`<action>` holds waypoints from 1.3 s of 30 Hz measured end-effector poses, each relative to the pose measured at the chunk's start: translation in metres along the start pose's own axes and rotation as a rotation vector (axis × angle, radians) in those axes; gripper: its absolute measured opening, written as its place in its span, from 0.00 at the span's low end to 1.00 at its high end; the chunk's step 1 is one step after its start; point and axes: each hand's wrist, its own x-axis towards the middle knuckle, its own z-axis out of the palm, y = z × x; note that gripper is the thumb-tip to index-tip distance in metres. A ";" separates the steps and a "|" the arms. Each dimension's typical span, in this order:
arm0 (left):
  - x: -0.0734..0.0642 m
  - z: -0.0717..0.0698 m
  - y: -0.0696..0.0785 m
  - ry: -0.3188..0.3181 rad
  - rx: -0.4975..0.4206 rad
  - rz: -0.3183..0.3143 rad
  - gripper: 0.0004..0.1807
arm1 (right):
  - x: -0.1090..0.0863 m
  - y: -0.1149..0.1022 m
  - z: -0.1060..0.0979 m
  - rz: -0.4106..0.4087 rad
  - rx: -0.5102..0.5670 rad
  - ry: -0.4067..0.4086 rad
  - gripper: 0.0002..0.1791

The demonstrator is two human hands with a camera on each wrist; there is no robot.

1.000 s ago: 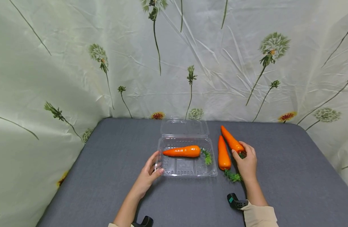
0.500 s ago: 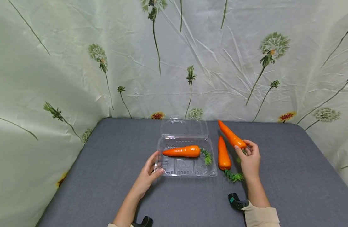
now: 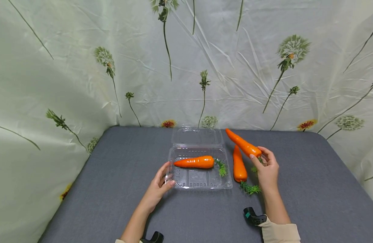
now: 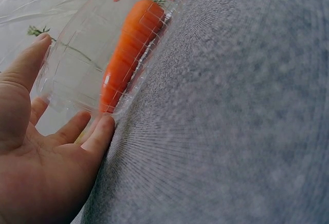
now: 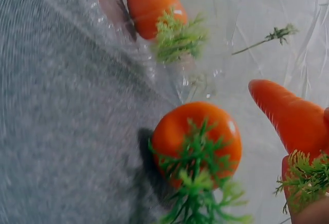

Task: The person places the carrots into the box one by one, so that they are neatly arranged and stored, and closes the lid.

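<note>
A clear plastic clamshell container (image 3: 189,180) stands on the table with its lid laid back. Inside it lies one carrot (image 3: 196,162), tip to the left and green tuft to the right. My left hand (image 3: 159,184) touches the container's left side, and in the left wrist view its fingers (image 4: 100,136) are spread along the wall. With thumb and fingers my right hand (image 3: 267,168) pinches a second carrot (image 3: 242,142) by its thick top end, tip pointing up and left. Just below this one, a third carrot (image 3: 240,168) lies right of the container, its leaves (image 3: 250,188) toward me.
The container's lid (image 3: 197,136) reaches back toward the table's far edge. Behind the grey table (image 3: 113,162) hangs a pale curtain (image 3: 241,67) with a dandelion print. Black wrist devices show on both arms, the right one (image 3: 254,217) near the sleeve.
My right hand has lifted its carrot from beside the other one and swung its tip left, toward the container. The left hand and the container have stayed in place.
</note>
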 end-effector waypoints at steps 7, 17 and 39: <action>0.000 0.000 0.000 0.004 0.013 0.006 0.37 | -0.003 -0.012 0.006 0.001 0.129 -0.045 0.21; 0.000 0.000 0.000 0.000 0.019 0.020 0.37 | -0.016 -0.024 0.019 -0.006 0.129 -0.231 0.21; -0.001 0.000 0.000 -0.004 0.011 0.018 0.37 | -0.036 -0.021 0.046 -0.027 0.111 -0.392 0.25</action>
